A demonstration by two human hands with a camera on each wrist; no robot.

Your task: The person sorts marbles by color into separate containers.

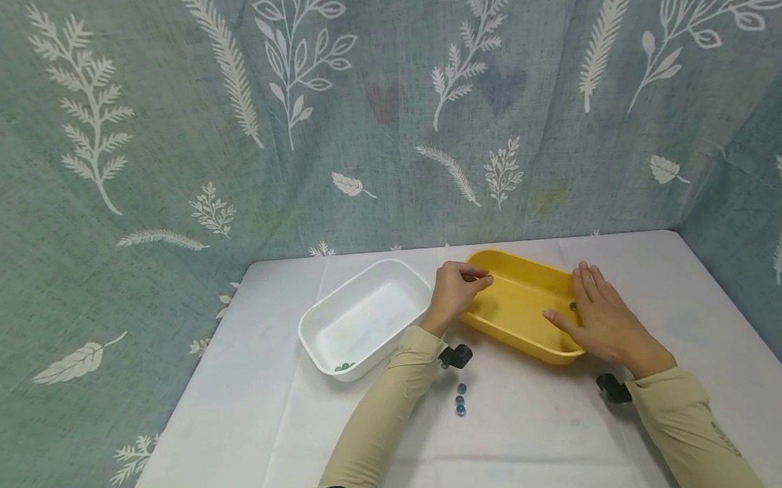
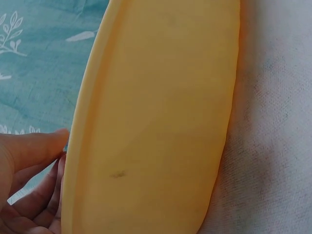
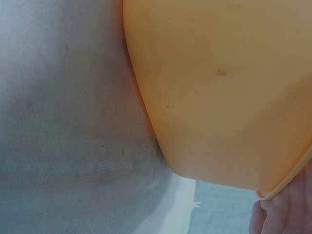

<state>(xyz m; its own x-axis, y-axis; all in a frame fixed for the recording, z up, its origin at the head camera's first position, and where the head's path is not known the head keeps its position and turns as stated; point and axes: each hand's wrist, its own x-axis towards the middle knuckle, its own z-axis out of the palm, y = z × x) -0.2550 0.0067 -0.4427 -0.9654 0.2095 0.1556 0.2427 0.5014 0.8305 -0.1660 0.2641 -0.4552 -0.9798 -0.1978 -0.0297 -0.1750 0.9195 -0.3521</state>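
The left hand is bent over the left end of the yellow tray, thumb and fingertips pinched together on a small dark piece; so little of it shows that its shape cannot be told. The right hand lies with straight fingers on the tray's other end, palm down, fingertips at the rim and thumb stretched out over the hollow.

The tray sits between the two hands: a shallow, smooth oblong, plastic by its look, with rounded corners, flared walls and a thin rolled lip. From the wrists its outer wall appears matt, with a few dull smudges. Inside it, just beside the right hand's palm, lies a small rounded dark bead.

To the left of the left hand stands a white tray, similarly rounded and smooth, with small green pieces gathered in its near corner. Nearer the person than the left hand, glossy blue beads lie in a short row on the table, which is spread with creased, finely woven white cloth. Beyond both hands hangs a teal fabric, printed with white leaves and sprigs.
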